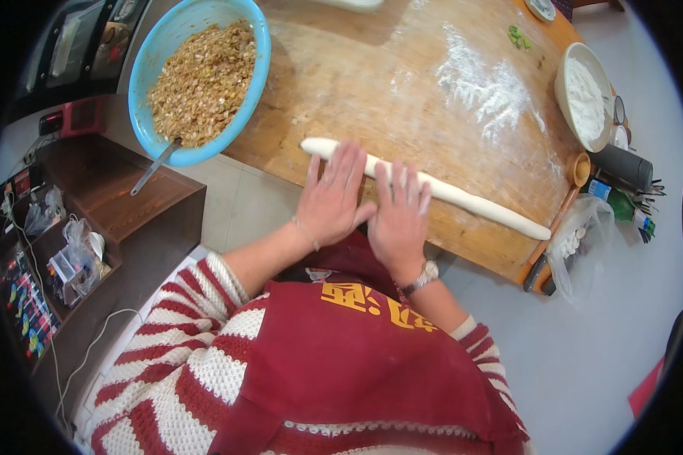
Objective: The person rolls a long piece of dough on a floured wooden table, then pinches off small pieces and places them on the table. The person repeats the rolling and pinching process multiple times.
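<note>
A long white rope of dough (483, 206) lies slantwise along the near edge of a floured wooden board (353, 85). My left hand (333, 193) rests palm down across it near its left end, fingers extended. Beside it, my right hand (399, 216) lies flat over the dough's middle stretch, with the fingers slightly apart. Neither hand is closed around the dough. The rope tapers at its left tip and reaches almost to the board's right edge.
A blue basin (265, 57) of chopped filling, with a spoon (157, 165) in it, stands at the left. Loose flour (489, 94) dusts the board's right half. Along the right edge are a bowl of flour (585, 96), a rolling pin (560, 213), a green bottle (623, 205) and a plastic bag (586, 227).
</note>
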Action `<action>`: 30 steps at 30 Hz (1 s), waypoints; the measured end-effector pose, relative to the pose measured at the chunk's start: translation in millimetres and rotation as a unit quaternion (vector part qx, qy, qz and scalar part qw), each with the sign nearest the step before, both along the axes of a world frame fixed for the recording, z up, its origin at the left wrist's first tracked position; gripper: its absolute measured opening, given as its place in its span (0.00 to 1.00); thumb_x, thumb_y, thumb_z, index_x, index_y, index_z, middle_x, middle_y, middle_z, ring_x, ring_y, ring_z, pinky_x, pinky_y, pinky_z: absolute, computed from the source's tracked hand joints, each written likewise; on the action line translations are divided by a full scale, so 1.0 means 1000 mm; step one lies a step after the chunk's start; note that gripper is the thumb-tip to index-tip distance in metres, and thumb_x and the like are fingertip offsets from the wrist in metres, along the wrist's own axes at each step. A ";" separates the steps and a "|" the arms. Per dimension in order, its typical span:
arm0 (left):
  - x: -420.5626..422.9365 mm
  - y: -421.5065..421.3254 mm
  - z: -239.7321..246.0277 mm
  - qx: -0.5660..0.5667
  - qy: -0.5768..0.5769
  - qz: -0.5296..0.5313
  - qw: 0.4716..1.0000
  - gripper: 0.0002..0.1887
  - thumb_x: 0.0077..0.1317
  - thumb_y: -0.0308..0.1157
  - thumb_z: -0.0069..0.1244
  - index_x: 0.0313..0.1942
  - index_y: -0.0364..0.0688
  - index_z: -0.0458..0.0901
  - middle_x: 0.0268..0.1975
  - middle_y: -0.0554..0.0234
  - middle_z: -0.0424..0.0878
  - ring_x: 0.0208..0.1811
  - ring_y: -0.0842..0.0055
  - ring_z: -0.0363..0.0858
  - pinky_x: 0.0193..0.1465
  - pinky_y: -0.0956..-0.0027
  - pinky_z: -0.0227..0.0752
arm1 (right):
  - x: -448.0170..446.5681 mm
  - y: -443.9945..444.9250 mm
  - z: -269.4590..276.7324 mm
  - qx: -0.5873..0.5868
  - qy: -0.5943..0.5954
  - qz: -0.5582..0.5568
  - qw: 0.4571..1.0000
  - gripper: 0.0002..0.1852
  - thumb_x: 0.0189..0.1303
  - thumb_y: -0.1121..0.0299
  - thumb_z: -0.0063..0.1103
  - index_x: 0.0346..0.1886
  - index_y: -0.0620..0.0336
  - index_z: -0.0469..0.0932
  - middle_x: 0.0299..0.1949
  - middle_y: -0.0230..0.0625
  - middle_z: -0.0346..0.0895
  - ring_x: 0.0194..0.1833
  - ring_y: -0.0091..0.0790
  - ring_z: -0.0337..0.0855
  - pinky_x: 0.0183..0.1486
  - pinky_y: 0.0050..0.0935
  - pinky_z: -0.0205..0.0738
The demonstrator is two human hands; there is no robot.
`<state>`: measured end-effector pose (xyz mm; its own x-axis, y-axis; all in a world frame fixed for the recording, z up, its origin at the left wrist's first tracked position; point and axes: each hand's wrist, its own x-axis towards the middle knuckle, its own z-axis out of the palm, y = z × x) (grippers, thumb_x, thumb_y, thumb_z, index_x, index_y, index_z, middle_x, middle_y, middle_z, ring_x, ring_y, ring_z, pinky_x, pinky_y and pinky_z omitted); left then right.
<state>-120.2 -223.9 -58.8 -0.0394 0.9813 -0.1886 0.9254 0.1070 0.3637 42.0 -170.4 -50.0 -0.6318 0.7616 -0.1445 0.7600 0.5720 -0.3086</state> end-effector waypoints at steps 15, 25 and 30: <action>-0.058 0.063 -0.022 0.088 0.050 -0.132 0.986 0.32 0.76 0.48 0.48 0.78 0.62 0.64 0.80 0.60 0.63 0.82 0.56 0.58 0.77 0.37 0.56 | -0.001 0.079 -0.022 0.044 0.029 0.034 0.998 0.35 0.70 0.55 0.59 0.80 0.45 0.65 0.82 0.45 0.57 0.84 0.60 0.46 0.82 0.67 0.40; -0.012 0.055 -0.006 -0.006 0.061 0.113 0.992 0.43 0.72 0.53 0.51 0.80 0.42 0.58 0.84 0.43 0.50 0.85 0.48 0.47 0.78 0.26 0.46 | 0.002 0.039 -0.004 0.009 -0.064 -0.107 0.992 0.37 0.70 0.51 0.59 0.81 0.43 0.62 0.84 0.48 0.52 0.83 0.63 0.45 0.79 0.74 0.36; -0.047 0.169 -0.026 0.113 0.029 0.127 0.985 0.42 0.76 0.54 0.44 0.75 0.26 0.59 0.79 0.35 0.59 0.82 0.44 0.54 0.80 0.42 0.53 | -0.022 0.154 -0.024 0.094 -0.025 -0.250 0.963 0.37 0.74 0.49 0.52 0.83 0.44 0.58 0.86 0.49 0.42 0.86 0.60 0.36 0.80 0.73 0.28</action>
